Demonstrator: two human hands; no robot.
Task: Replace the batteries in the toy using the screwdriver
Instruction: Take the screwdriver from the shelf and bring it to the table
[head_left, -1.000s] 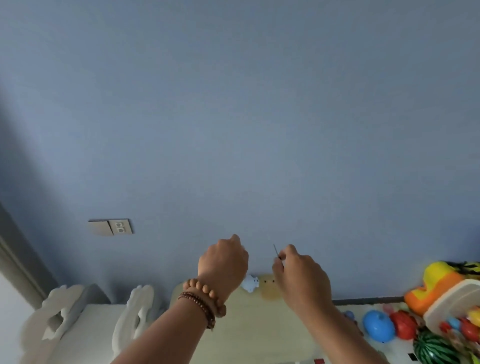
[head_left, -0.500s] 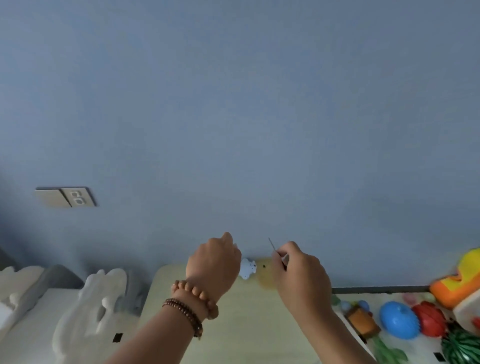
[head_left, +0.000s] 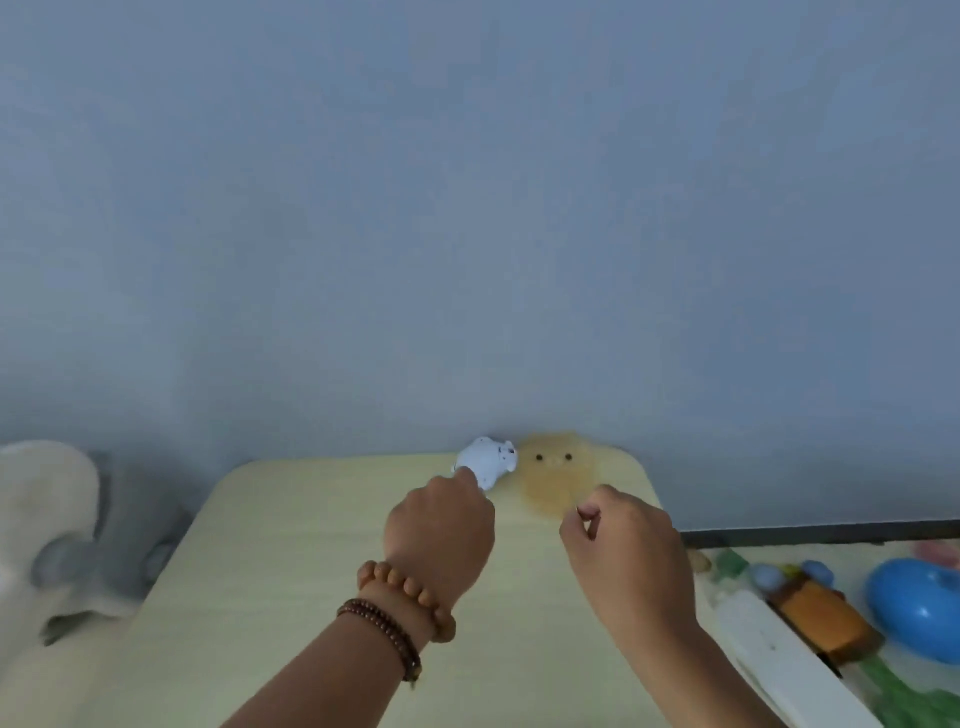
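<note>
A small white animal toy (head_left: 488, 460) lies at the far edge of the pale yellow table (head_left: 291, 571), against the blue wall. My left hand (head_left: 441, 535), with bead bracelets on its wrist, reaches forward and its fingertips close on the toy's near side. My right hand (head_left: 623, 556) hovers just right of it, thumb and finger pinched together. The screwdriver's thin shaft does not show now and is hidden inside that hand. A fuzzy yellow toy with two black eyes (head_left: 556, 480) sits right beside the white one.
On the floor mat at the right lie a blue ball (head_left: 914, 603), an orange toy (head_left: 821, 618) and a long white bar (head_left: 769, 654). A white cut-out chair shape (head_left: 47, 519) stands left of the table. The wall (head_left: 467, 208) closes off the back.
The view has tipped down and nearer to the table. My left hand has reached onto the white toy. My right hand has dropped lower, and the screwdriver's shaft has gone out of sight.
</note>
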